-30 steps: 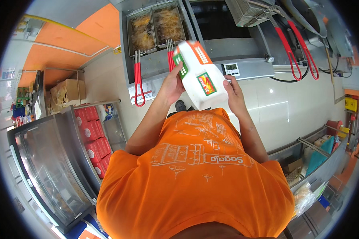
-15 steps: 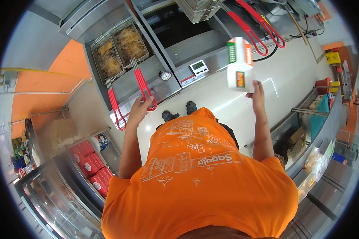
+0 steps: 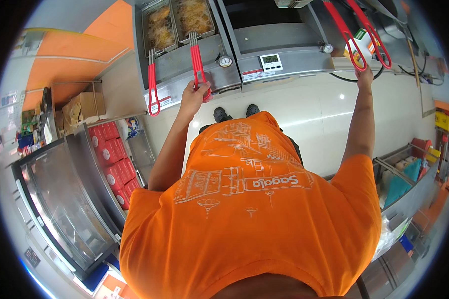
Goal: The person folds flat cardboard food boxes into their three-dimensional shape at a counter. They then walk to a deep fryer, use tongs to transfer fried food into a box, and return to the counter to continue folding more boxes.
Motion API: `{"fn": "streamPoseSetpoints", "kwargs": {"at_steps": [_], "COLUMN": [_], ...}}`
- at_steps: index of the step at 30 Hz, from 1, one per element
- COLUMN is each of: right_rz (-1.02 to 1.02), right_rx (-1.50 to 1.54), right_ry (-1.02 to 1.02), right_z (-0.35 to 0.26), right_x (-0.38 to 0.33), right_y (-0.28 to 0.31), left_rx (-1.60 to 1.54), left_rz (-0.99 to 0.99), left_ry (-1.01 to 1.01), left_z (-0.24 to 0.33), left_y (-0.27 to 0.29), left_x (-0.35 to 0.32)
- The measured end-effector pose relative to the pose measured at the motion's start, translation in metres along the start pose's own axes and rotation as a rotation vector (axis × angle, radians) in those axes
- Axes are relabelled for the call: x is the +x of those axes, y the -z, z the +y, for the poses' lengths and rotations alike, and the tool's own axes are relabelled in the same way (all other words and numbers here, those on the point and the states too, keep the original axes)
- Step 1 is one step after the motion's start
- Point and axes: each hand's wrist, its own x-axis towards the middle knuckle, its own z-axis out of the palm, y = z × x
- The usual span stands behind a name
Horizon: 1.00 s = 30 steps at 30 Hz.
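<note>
My left hand [image 3: 191,99] is closed round the lower end of a red-coated fryer basket handle [image 3: 196,60]. That handle belongs to the right one of two wire baskets [image 3: 194,15], which sit in bubbling oil with browning food inside. Beside it, a second red handle [image 3: 152,82] runs from the left basket. At the far right, my right hand [image 3: 364,78] reaches out to a white, orange and green paper carton [image 3: 351,49]. Two red basket handles [image 3: 340,27] partly cover the carton and my fingertips; the fingers look closed on its near end.
A white digital timer [image 3: 270,63] and round dial gauges [image 3: 225,61] sit along the fryer's front edge. Red boxes [image 3: 115,159] are stacked on a shelf at my left, beside a glass-fronted cabinet [image 3: 65,199]. A metal rack [image 3: 401,177] stands at the right.
My right hand has carried the carton right and forward, behind the hanging red handles. My left hand stays on the basket handle. The view has shifted, with the fryer now higher in the picture.
</note>
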Motion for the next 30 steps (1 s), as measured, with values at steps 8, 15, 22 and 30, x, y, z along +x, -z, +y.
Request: {"fn": "streamPoseSetpoints", "kwargs": {"at_steps": [8, 15, 22, 30], "right_rz": [-0.017, -0.042, 0.134, 0.24], "right_rx": [-0.692, -0.201, 0.152, 0.16], "right_ry": [0.656, 0.208, 0.031, -0.07], "right_z": [0.084, 0.104, 0.056, 0.094], "right_x": [0.191, 0.17, 0.123, -0.014], "right_y": [0.061, -0.041, -0.034, -0.015], "left_rx": [0.495, 0.281, 0.049, -0.612], "left_rz": [0.766, 0.536, 0.335, 0.043], "left_ry": [-0.461, -0.029, 0.005, 0.182], "left_z": [-0.032, -0.048, -0.036, 0.002], "left_y": [0.093, 0.15, 0.113, 0.115], "left_x": [-0.002, 0.004, 0.011, -0.011]}}
